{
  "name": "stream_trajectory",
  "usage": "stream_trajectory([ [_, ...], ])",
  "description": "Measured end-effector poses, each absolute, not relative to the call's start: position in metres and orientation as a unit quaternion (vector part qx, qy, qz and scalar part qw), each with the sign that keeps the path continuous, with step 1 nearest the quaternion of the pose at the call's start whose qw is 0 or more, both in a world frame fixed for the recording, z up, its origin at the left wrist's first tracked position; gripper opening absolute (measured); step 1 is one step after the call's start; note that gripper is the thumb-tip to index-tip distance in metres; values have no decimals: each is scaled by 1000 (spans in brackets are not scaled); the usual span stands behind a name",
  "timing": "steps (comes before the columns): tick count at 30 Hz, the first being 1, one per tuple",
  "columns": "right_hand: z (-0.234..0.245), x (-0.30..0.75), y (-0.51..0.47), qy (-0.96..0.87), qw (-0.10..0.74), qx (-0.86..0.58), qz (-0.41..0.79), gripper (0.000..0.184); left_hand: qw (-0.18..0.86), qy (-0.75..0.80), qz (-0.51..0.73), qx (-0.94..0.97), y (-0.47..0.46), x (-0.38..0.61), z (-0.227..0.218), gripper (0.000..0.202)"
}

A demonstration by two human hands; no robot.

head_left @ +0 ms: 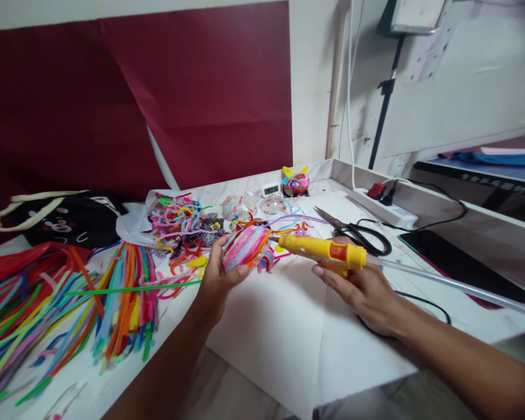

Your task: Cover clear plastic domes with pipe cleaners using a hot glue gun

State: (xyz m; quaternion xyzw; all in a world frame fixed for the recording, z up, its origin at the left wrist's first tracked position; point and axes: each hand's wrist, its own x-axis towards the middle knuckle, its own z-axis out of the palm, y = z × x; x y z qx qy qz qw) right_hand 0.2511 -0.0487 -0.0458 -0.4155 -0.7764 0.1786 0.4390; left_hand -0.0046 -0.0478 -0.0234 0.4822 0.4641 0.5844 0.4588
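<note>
Both occupied | left hand (219, 280): grasping striped fuzzy piece (245, 246), held up over counter (332, 199) | right hand (370, 294): gripping yellow glue gun (312, 249), nozzle (274, 238) at piece's right edge, contact unclear | scissors (332, 217): behind gun | black phone (459, 265): farther right on counter

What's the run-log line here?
left hand: holds striped rounded piece | right hand: grips yellow glue gun | nozzle: at piece's edge, contact unclear | scissors: beyond right hand

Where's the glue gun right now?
Head view, just right of centre: the glue gun is in the right hand, pointing left at the striped piece in the left hand.
</note>
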Motion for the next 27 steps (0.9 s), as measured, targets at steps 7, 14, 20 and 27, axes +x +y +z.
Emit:
stream_trajectory([
  [7, -47, 251, -46, -729, 456, -433, 270, 32, 461, 454, 585, 489, -48, -7, -25, 75],
  [14, -41, 250, -40, -673, 485, -403, 386, 32, 469, 450, 591, 477, -50, -5, -23, 74],
  [20, -21, 254, -37, -608, 420, -439, 511, 40, 469, 444, 621, 444, -46, -9, -21, 71],
  [27, -17, 261, -36, -598, 276, -426, 620, 36, 432, 422, 661, 444, -41, -15, -20, 62],
])
